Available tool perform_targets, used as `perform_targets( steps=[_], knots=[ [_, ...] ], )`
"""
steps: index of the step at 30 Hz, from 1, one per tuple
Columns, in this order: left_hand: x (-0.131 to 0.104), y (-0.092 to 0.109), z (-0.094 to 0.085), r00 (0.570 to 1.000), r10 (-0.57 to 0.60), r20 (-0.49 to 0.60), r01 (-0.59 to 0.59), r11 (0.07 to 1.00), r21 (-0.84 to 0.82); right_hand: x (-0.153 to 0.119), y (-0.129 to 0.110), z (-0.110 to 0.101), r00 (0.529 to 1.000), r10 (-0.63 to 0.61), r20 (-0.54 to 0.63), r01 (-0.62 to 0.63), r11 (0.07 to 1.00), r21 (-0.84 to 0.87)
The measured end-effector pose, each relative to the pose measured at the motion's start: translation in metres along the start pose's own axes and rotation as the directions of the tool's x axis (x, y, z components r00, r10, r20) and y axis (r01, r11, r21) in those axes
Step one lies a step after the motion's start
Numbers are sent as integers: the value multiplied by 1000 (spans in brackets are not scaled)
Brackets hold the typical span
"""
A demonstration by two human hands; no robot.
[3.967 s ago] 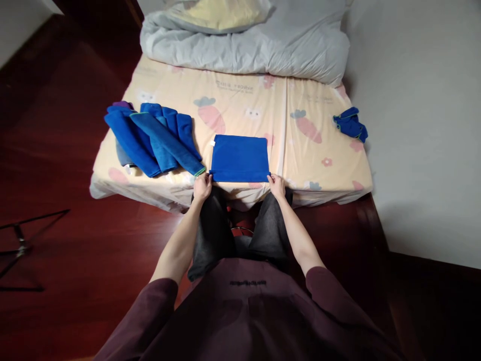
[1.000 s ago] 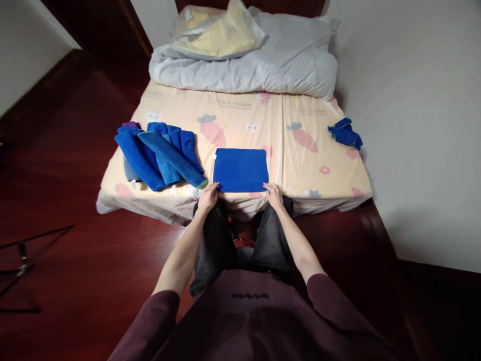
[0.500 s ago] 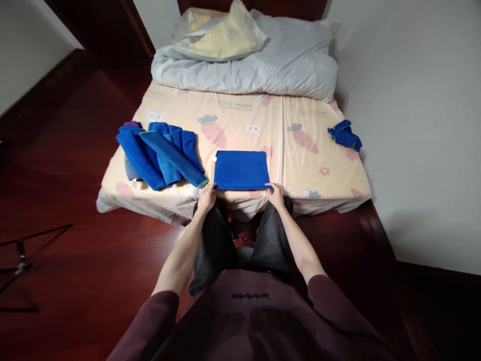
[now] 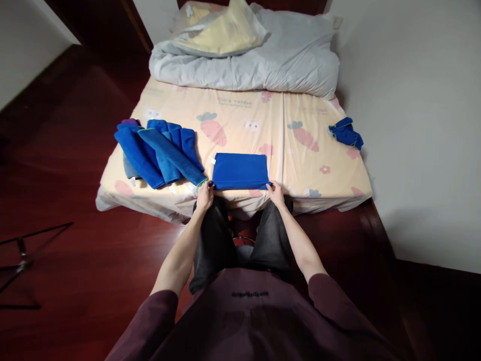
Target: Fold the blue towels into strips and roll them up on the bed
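Observation:
A blue towel (image 4: 240,169) lies flat near the front edge of the bed, with a small white tag at its left side. Its near edge is turned up into a narrow fold. My left hand (image 4: 205,194) pinches the left end of that fold, and my right hand (image 4: 276,193) pinches the right end. Just left of my left hand lies a pile of rolled blue towels (image 4: 160,155), one with a green edge reaching close to my fingers. A crumpled blue towel with green trim (image 4: 346,134) lies at the bed's right side.
A patterned sheet (image 4: 240,120) covers the bed. Across its far end lie a rolled grey quilt (image 4: 296,55) and a yellow pillow (image 4: 229,35). A wall (image 4: 413,125) runs along the right. Black stand legs (image 4: 24,263) are on the floor at left.
The towel's near edge has been folded a little further away from me, and the towel looks slightly shorter. Both hands keep their pinch at its ends.

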State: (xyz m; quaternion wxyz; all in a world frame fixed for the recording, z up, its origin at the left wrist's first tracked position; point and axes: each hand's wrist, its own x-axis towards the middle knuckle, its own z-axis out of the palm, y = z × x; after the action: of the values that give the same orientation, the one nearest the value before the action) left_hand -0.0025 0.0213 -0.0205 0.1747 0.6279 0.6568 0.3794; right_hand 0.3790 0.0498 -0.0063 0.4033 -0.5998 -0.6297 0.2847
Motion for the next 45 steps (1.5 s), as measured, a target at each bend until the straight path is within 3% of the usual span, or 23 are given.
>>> perform_targets(
  steps=[13, 32, 45],
  knots=[
    [2, 12, -2, 989, -132, 68, 128, 990, 57, -1, -5, -2, 998, 59, 38, -54, 992, -112],
    [4, 21, -3, 985, -155, 81, 137, 971, 197, -2, -20, -3, 980, 168, 108, -124, 935, -334],
    [1, 16, -3, 996, -82, 45, 76, 989, 127, -1, -12, 4, 991, 128, 27, -120, 972, -202]
  ],
)
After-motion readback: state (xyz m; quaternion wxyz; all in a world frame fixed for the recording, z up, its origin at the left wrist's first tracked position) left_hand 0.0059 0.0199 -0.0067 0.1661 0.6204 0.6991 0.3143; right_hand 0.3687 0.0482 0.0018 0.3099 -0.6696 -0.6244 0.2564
